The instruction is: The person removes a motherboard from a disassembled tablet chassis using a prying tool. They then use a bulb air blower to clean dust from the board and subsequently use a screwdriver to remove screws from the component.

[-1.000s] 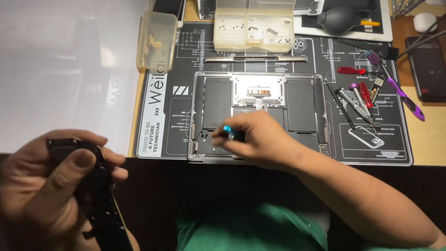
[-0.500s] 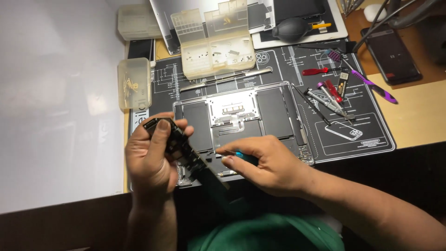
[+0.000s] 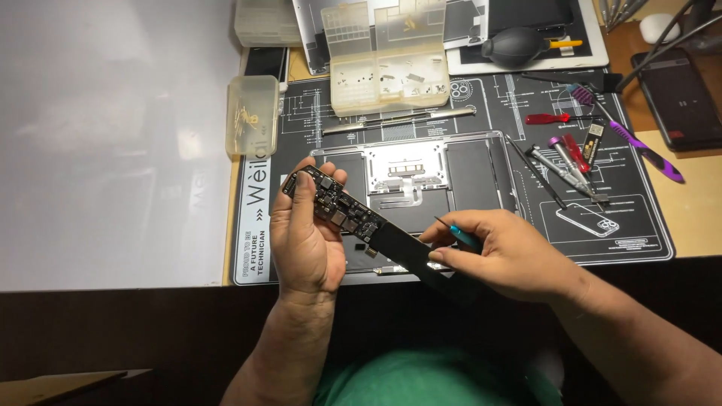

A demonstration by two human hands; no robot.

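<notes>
Gripping a long black circuit board (image 3: pixel 342 212) between thumb and fingers, the left hand (image 3: pixel 304 240) holds it tilted above the near edge of an opened laptop case (image 3: pixel 421 180), the chip-covered end up by the thumb and the plain black end running down to the right. The right hand (image 3: pixel 508 252) is pinched shut on a thin blue-handled tool (image 3: pixel 460 234), its tip pointing left toward the board, and its fingertips rest against the board's plain end. Under both lies a dark repair mat (image 3: pixel 481 150) printed with white line drawings, spread on the desk (image 3: pixel 699 218). Far on the mat stands an open, clear parts box (image 3: pixel 383 64) with small compartments, and a smaller clear box (image 3: pixel 252 114) sits at the mat's left edge. To the right lie several screwdrivers (image 3: pixel 564 162), a red-handled tool (image 3: pixel 547 118) and a purple brush (image 3: pixel 632 139). A black air blower (image 3: pixel 519 45) rests far right, and a white sheet (image 3: pixel 113 143) covers the left of the desk.
</notes>
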